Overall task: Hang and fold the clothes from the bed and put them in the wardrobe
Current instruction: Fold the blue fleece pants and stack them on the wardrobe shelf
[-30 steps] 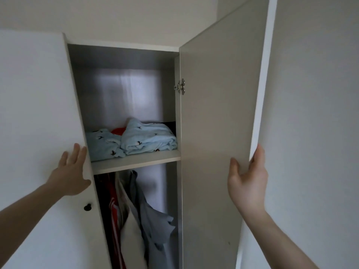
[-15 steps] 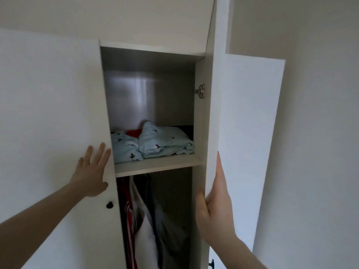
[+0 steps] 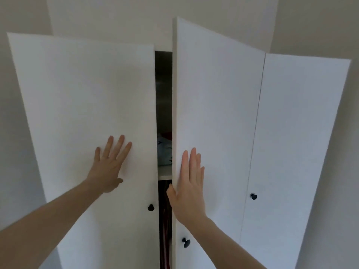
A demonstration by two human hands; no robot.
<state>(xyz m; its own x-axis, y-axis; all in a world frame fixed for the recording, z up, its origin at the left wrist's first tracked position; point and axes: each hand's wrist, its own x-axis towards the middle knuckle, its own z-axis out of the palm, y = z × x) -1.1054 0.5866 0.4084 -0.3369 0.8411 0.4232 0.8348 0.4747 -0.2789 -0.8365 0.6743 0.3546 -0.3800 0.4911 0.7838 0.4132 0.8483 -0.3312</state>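
Wardrobe [image 3: 213, 113] nearly shut, only a sliver of folded blue clothes [image 3: 164, 152] on the shelf [image 3: 165, 174] showing; left hand [image 3: 108, 166] and right hand [image 3: 189, 189] flat-fingered on doors, gripping nothing

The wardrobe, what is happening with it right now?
A person is pushing the wardrobe shut with both palms flat. The left hand presses on the left door, the right hand on the middle door. A narrow gap remains, showing folded light blue clothes on a shelf and red hanging clothes below.
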